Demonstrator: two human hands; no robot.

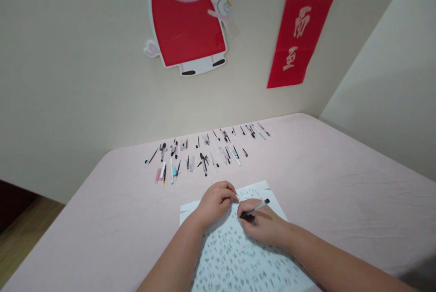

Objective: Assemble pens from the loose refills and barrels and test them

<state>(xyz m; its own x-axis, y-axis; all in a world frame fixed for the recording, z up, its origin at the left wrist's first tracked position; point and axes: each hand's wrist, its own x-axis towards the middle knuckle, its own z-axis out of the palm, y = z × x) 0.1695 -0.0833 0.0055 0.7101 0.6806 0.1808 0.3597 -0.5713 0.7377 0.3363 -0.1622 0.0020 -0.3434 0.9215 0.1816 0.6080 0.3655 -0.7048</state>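
My right hand grips a black pen, its tip down on a white sheet of paper covered in handwriting. My left hand rests on the sheet's upper part, fingers curled and pressed together, close beside the pen hand. Nothing shows inside the left fingers. The sheet lies on a table with a pink cloth, right in front of me.
Several pens and pen parts lie in rows on the cloth beyond the paper. A cartoon figure in a red dress and a red banner hang on the wall behind. Wooden floor shows at the left.
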